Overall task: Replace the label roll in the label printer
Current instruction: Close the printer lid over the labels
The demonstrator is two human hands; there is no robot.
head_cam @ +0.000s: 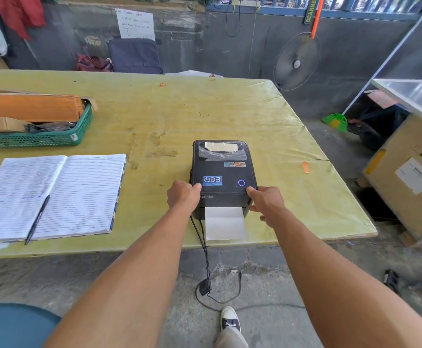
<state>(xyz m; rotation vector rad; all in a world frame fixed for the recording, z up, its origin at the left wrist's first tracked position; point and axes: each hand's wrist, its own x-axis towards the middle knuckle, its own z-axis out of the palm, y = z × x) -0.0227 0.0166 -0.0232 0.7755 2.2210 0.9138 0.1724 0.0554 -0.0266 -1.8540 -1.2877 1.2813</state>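
both hands on the black box-shaped plastic label printer (223, 172), which sits on the table near the front edge, lid shut. left hand (182, 198) grips the front-left corner, thumb on the top edge, fingers curled down the side. right hand (267, 203) grips the front-right corner the same way. fingertips are hidden, so can't tell if they're on release catches. a white label strip (225, 223) hangs out of the front slot onto the table. the label roll itself is not visible, likely inside under the lid. pale shape behind the top window (221, 146), can't tell if it's the roll.

step looks like opening the lid. to do it well: squeeze both sides evenly and lift straight up so the body doesn't slide off the near edge. mind the black cables (203, 237) hanging off the front, and don't crease the strip.

surface: table under a yellow-green stained cover (204, 109). open lined notebook (54, 194) at left with a black pen (37, 219) lying on it. green plastic mesh basket (41, 139) behind it, holding orange-brown flat packets (31, 108).

room: grey wall with a handwritten paper sheet (135, 23), round black fan (297, 61), brown cardboard box (405, 177) at right, concrete floor, blue round stool (11, 325) near left.
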